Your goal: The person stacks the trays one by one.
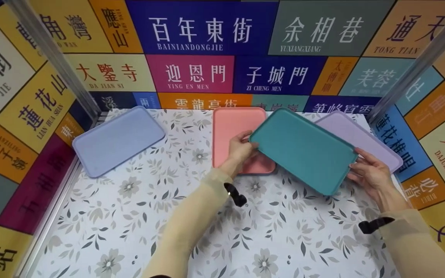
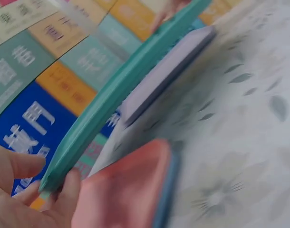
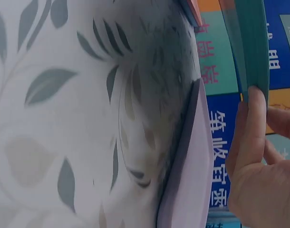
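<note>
In the head view, the left hand (image 1: pixel 242 150) and right hand (image 1: pixel 371 172) pinched opposite ends of the teal tray (image 1: pixel 303 150), apparently mid-carry, toward the table's (image 1: pixel 137 224) far right corner, overlapping the coral tray (image 1: pixel 236 122) and lilac tray (image 1: pixel 355 131). The left wrist view showed thumb and fingers closed on its end, above the table. In the right wrist view, nearly straight fingers pinched the other end; the next move seemed to call for even grips.
</note>
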{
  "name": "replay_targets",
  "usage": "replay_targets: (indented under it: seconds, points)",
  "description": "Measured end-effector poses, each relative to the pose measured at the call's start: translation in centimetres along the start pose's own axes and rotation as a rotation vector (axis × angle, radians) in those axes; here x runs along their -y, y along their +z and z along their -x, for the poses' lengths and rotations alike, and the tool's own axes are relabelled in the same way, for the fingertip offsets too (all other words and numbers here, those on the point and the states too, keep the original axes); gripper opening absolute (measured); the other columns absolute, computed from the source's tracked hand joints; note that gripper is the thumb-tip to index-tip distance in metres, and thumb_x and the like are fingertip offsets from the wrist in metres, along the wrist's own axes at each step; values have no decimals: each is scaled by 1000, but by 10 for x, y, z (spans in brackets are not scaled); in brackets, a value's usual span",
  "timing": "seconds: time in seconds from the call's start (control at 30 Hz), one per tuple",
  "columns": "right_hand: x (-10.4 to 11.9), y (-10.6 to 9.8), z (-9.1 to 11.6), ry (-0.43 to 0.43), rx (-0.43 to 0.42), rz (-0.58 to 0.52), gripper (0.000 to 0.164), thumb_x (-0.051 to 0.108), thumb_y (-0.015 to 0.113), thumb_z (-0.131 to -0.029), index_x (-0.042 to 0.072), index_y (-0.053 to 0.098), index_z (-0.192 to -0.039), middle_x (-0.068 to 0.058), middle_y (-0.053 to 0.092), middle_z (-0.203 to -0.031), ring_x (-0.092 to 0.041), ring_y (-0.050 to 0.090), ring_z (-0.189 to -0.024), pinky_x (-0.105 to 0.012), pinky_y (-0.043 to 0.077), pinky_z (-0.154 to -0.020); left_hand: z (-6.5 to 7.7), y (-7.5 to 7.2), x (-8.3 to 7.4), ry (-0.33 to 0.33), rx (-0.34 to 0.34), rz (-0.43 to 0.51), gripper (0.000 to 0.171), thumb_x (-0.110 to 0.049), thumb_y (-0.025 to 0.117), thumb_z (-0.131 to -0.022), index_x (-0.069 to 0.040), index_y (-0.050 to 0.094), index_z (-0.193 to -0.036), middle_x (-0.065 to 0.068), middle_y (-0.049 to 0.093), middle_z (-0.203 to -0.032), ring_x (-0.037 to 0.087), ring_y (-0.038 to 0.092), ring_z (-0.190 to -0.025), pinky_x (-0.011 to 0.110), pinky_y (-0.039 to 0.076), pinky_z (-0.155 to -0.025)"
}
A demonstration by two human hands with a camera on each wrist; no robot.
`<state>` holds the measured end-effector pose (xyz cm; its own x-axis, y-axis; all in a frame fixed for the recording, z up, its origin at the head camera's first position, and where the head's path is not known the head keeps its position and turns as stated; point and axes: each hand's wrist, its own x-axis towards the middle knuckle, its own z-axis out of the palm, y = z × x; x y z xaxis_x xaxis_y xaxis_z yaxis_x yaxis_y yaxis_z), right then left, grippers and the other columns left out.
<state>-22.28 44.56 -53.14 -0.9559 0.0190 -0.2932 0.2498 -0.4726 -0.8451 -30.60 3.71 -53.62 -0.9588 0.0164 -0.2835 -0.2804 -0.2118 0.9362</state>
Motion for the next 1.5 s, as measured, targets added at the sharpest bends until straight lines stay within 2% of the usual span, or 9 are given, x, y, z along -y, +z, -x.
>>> replay_targets:
  seconds: [0.1,0.17,0.27,0.37,0.63,0.93,1.17,1.33,1.5]
  points:
    - [-5,8,0,2,-60,-26,57,-20,62,-102,25,81,-132,-3,87,-108,-22,84,-84,-36,71,-65,9,14,11,97,-28,-29,76,11,72,-95,-6,53,-166,26,66,-155,30,76,-127,41,69,-101]
    - [-7,15,-2,5,-96,-43,65,-20,64,-101,24,74,-148,-3,87,-107,-21,84,-85,-36,71,-65,14,24,16,156,-48,-74,79,11,73,-93,-6,51,-168,24,67,-157,32,74,-134,37,68,-105]
    - [-8,24,-3,6,-136,-64,84,-20,66,-100,20,47,-172,-3,86,-106,-20,85,-88,-36,71,-65,23,37,22,190,-65,-111,80,7,78,-93,-7,51,-167,23,71,-152,31,76,-131,33,66,-108]
    - [-9,34,-4,2,-172,-80,95,-21,65,-100,15,26,-178,-2,87,-102,-19,85,-88,-35,71,-63,29,51,25,188,-79,-129,82,2,81,-94,-10,50,-169,22,75,-145,28,78,-124,31,66,-104]
    - [-20,60,0,-30,-266,-74,91,-21,62,-101,17,32,-178,3,83,-100,-15,83,-81,-32,69,-60,39,68,31,222,-122,-241,95,0,86,-90,-8,42,-173,24,80,-133,24,80,-107,27,66,-93]
    - [-32,76,2,-57,-330,-91,85,-19,62,-101,19,43,-175,5,74,-111,-13,80,-79,-31,68,-57,40,61,31,162,-124,-193,96,3,85,-93,-16,40,-176,29,84,-115,20,77,-73,25,59,-54]
    - [-41,82,-1,-90,-336,-66,66,-18,65,-100,18,63,-155,4,76,-108,-12,79,-77,-28,69,-61,35,50,20,121,-123,-191,96,5,84,-92,-18,42,-175,23,70,-152,25,82,-110,29,69,-89]
    - [-42,83,-6,-95,-243,-40,44,-15,71,-99,15,74,-131,2,76,-106,-14,81,-81,-26,69,-65,28,33,11,90,-103,-163,95,10,80,-93,-18,41,-175,21,59,-164,11,71,-82,21,61,-71]
    - [-26,81,-12,-28,-103,45,22,-2,75,-103,13,84,-117,3,83,-105,-14,83,-90,-27,71,-77,19,11,0,75,-34,-57,98,18,75,-92,-16,38,-176,19,47,-176,15,75,-82,29,70,-81]
